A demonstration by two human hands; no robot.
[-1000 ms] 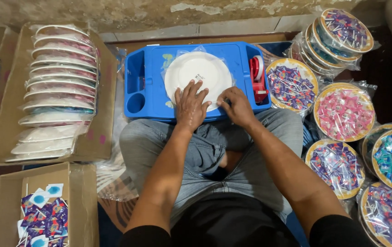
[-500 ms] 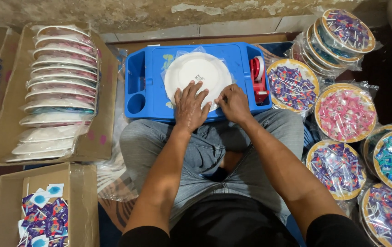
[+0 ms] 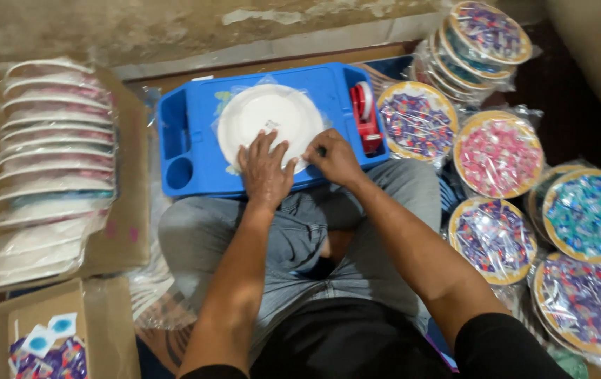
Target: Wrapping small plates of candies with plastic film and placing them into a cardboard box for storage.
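**Both hands at the near edge of a white plate on a blue lap tray**

Head view: The far side of the white paper plate (image 3: 266,116) shows plainly, but its near rim is covered by both hands, so what lies under them cannot be made out. A clear film seems to sit around the plate; its edges are hard to trace against the tray. The person's head and shoulders are out of frame, and the boxes at the left and bottom edges are cut off.

The left hand (image 3: 265,172) lies flat, fingers spread, palm down on the near part of the plate. The right hand (image 3: 334,158) is curled, fingertips drawn together at the plate's near right edge, just beside the left hand; whether it pinches film, tape or the rim itself I cannot tell.

The plate rests in the middle of the blue tray (image 3: 195,126), which sits across the person's knees in grey trousers. At the tray's right end lies a red tape dispenser (image 3: 365,116), just beyond the right hand. Left of the tray, a cardboard box (image 3: 128,175) holds a row of wrapped white plates (image 3: 51,161) stacked on edge. Right of the tray, wrapped plates filled with coloured sweets (image 3: 497,151) lie spread over the floor, some overlapping. Below and left of the tray, a second box (image 3: 107,316) shows small blue and white packets (image 3: 48,344)
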